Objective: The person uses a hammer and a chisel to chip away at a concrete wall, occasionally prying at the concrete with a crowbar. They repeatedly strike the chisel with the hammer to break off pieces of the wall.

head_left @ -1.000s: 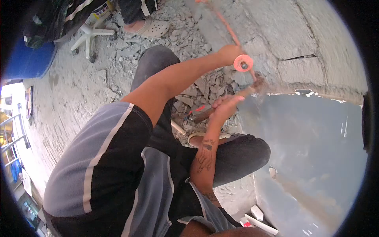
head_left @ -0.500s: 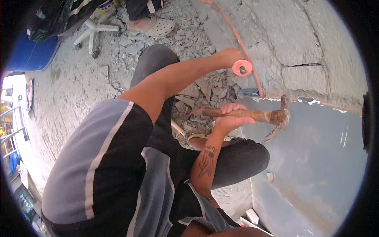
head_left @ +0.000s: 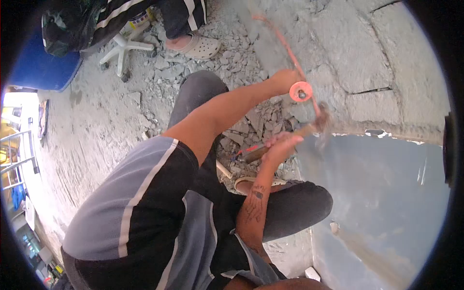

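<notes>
My left hand [head_left: 286,81] is closed around a chisel just behind its round orange hand guard [head_left: 296,92]; the metal striking end shows in the guard's middle, and the rest is hidden. My right hand [head_left: 280,147] wraps the wooden handle of a hammer [head_left: 305,130]. The hammer's head is motion-blurred and sits just below the guard in view, overlapping the lower end of an orange flexible conduit [head_left: 285,43]. That conduit runs up along the rough wall beside my left hand. Broken masonry [head_left: 261,118] lies under and between my arms.
A smooth grey panel [head_left: 377,193] with a chipped upper edge fills the right side. Above it is a cracked, rough wall [head_left: 357,58]. A person's foot in a cream clog [head_left: 202,47] stands at the top near a white chair base [head_left: 123,48]. More rubble covers the floor.
The hammer in my right hand has swung up and left, its head moving from over the grey panel toward the chisel. My left hand keeps its hold; the whole view has shifted slightly.
</notes>
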Action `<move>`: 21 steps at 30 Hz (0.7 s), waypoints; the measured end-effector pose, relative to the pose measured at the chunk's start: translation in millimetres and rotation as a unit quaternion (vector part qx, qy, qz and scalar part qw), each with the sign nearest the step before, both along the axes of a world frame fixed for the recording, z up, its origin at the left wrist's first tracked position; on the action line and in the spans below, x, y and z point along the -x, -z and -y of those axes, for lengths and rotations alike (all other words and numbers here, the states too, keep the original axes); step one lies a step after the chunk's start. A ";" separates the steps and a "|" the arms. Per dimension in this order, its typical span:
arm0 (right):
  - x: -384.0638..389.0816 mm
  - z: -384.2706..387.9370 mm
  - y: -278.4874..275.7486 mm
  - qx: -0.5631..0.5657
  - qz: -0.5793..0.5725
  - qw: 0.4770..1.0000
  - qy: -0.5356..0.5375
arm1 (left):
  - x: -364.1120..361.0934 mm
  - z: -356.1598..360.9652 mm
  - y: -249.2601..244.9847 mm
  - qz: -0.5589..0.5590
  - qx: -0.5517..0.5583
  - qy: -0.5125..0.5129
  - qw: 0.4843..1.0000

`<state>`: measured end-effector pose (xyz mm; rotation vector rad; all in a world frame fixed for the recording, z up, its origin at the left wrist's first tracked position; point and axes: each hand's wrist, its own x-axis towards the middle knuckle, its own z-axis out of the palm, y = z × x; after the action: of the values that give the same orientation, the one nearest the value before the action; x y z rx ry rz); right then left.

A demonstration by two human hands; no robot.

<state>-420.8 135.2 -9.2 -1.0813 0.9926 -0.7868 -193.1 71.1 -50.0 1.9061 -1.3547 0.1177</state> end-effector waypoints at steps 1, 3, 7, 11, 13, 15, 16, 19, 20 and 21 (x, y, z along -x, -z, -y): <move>-0.2 0.8 -1.3 0.002 0.005 1.000 -0.001 | -1.2 2.1 0.2 -0.004 0.012 -0.006 1.000; 0.9 3.5 -0.8 0.078 0.127 0.989 -0.004 | 0.0 5.0 -5.5 -0.008 0.043 -0.017 0.999; -1.3 1.6 -7.9 -0.148 -0.032 0.982 -0.113 | 10.0 -19.7 -62.7 -0.067 -0.076 -0.009 0.995; 3.8 -3.5 -9.5 -0.155 -0.055 0.984 -0.073 | -8.3 5.7 -37.4 0.006 -0.036 -0.018 0.999; 7.3 -2.1 -4.4 -0.156 -0.031 0.985 -0.063 | -2.9 2.4 -53.7 -0.013 -0.146 -0.059 0.987; 6.3 1.3 -7.1 -0.166 -0.019 0.985 -0.049 | -3.8 -3.2 -67.0 -0.012 -0.167 -0.063 0.984; 6.7 1.8 -14.6 -0.154 -0.006 0.987 -0.041 | -4.6 -7.8 -73.1 -0.021 -0.190 -0.065 0.979; 11.8 5.3 -18.6 -0.126 0.028 0.991 -0.021 | -19.2 -29.9 -99.6 -0.078 -0.297 0.015 0.952; 13.3 7.5 -23.1 -0.102 0.028 0.994 -0.030 | -28.8 -31.5 -98.2 -0.075 -0.303 0.019 0.950; 14.8 9.0 -29.0 -0.079 0.026 0.996 -0.038 | -40.3 -30.1 -92.1 -0.105 -0.286 0.052 0.951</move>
<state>-435.5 126.2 19.8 -0.9509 0.9476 -0.6607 -152.9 101.3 42.1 2.2234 -1.4371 -0.5759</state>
